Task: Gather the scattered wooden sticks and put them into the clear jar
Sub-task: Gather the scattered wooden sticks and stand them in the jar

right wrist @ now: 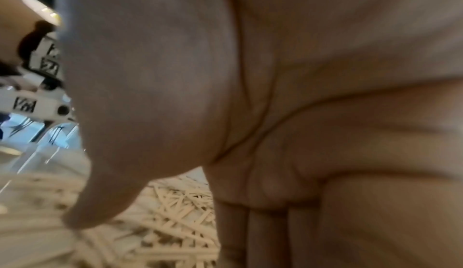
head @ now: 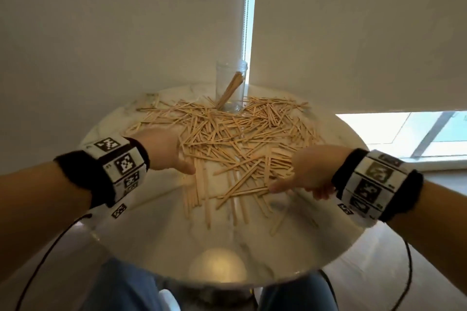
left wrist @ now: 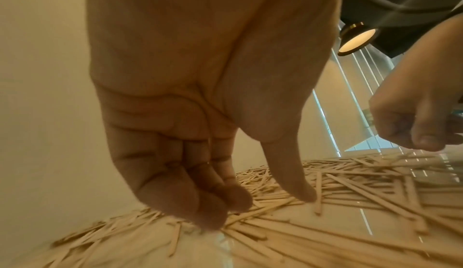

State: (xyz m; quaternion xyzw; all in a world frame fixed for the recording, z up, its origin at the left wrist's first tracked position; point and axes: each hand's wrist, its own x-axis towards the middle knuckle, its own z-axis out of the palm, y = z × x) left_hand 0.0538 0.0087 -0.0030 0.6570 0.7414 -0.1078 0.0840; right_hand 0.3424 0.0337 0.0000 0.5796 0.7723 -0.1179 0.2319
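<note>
On my round marble-looking table (head: 336,230) lie scattered wooden sticks (head: 227,139), with the clear jar (head: 231,88) standing upright at the far edge.

A round marbled white bench (head: 328,235) fills the middle. Pale roller blinds (head: 353,33) hang behind from 10 to 2 o'clock, a bead chain (head: 244,20) between them. A lit ceiling lamp (left wrist: 357,38) shows at 1 o'clock.
</note>
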